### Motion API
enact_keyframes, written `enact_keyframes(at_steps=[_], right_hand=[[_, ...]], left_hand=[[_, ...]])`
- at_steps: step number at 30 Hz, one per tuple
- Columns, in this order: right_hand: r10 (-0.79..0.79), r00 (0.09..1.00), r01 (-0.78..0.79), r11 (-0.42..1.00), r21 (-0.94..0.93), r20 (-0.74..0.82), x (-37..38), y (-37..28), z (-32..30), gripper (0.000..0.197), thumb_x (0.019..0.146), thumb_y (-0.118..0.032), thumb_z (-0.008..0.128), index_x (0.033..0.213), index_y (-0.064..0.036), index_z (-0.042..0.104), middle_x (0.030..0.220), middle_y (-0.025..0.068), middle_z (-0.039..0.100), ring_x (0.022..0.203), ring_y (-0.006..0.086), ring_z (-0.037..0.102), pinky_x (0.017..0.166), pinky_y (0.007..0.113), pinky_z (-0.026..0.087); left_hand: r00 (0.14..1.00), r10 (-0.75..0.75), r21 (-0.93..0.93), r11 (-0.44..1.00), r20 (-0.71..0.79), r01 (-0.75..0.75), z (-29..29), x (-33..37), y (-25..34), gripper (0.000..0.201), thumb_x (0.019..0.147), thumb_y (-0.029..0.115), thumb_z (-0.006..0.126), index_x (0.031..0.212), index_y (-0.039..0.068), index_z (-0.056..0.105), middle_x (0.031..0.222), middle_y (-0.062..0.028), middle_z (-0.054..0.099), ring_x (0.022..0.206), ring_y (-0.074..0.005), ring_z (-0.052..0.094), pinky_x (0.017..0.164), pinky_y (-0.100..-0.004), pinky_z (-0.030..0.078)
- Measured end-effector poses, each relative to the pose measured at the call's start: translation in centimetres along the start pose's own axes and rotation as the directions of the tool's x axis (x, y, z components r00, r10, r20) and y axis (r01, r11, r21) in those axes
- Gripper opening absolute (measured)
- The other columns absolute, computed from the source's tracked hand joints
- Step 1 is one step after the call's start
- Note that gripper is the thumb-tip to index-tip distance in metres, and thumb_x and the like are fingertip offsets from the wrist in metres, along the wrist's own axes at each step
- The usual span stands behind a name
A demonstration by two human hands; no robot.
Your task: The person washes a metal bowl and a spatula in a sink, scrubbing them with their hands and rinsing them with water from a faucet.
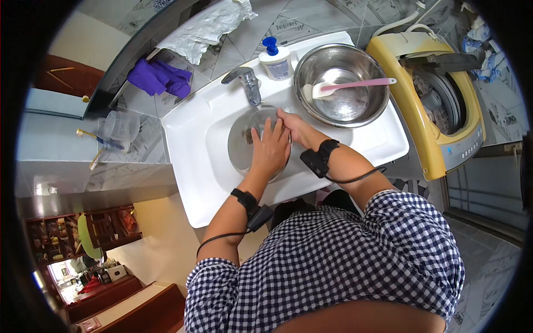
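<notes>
A round, shiny grey metal bowl sits in the basin of the white sink, below the faucet. My left hand lies over the bowl, fingers stretched and apart. At the bowl's far right rim, my right hand is closed on the edge. Its fingertips are partly hidden. A small dark patch shows inside the bowl near my left fingers; I cannot tell what it is. Both wrists wear black straps with small boxes and cables.
Right of the basin stands a large steel bowl with a pink-handled spatula across it. A white pump bottle with a blue top is behind. Further right is a yellow washing machine, lid up. Purple cloth hangs at left.
</notes>
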State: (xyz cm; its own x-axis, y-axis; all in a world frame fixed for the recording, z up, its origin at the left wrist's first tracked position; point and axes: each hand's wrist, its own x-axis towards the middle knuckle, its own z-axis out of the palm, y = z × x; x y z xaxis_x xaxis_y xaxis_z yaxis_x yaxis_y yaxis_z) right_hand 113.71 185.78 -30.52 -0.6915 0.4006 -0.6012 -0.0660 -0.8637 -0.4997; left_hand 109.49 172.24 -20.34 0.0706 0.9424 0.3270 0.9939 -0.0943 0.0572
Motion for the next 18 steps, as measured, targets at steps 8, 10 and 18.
enact_keyframes(at_steps=[8, 10, 18], right_hand=[[-0.477, 0.866, 0.499, 0.811, -0.306, 0.150, -4.4, -1.0, -0.3, 0.034, 0.090, -0.040, 0.047, 0.094, -0.0089, 0.060, 0.084, 0.0049, 0.061, 0.074, 0.0172, 0.057, 0.066, 0.031, 0.049], [-0.357, 0.900, 0.420, 0.861, -0.286, 0.250, -7.0, -2.0, 1.4, 0.037, 0.089, -0.043, 0.049, 0.094, -0.0089, 0.061, 0.086, 0.0051, 0.063, 0.076, 0.0169, 0.058, 0.068, 0.030, 0.050], [-0.120, 0.993, 0.116, 0.948, -0.296, 0.006, 1.6, -2.8, 0.6, 0.041, 0.089, -0.043, 0.050, 0.101, -0.0050, 0.060, 0.092, 0.0070, 0.063, 0.079, 0.0138, 0.058, 0.072, 0.030, 0.048]], left_hand=[[0.994, -0.024, -0.216, 0.975, 0.103, 0.046, 0.4, -8.4, -9.0, 0.049, 0.077, 0.024, 0.059, 0.122, 0.008, 0.048, 0.127, -0.0154, 0.044, 0.119, -0.0337, 0.039, 0.096, -0.0528, 0.029], [0.905, -0.389, -0.425, 0.800, 0.170, 0.424, 0.8, -11.4, -12.7, 0.048, 0.082, 0.028, 0.055, 0.123, 0.005, 0.047, 0.128, -0.0157, 0.044, 0.119, -0.0308, 0.039, 0.098, -0.0453, 0.030], [0.215, -0.606, -0.618, -0.599, 0.766, 0.510, 0.4, -6.8, -16.8, 0.042, 0.090, 0.033, 0.049, 0.110, -0.003, 0.053, 0.109, -0.0142, 0.058, 0.094, -0.0237, 0.059, 0.077, -0.0315, 0.051]])
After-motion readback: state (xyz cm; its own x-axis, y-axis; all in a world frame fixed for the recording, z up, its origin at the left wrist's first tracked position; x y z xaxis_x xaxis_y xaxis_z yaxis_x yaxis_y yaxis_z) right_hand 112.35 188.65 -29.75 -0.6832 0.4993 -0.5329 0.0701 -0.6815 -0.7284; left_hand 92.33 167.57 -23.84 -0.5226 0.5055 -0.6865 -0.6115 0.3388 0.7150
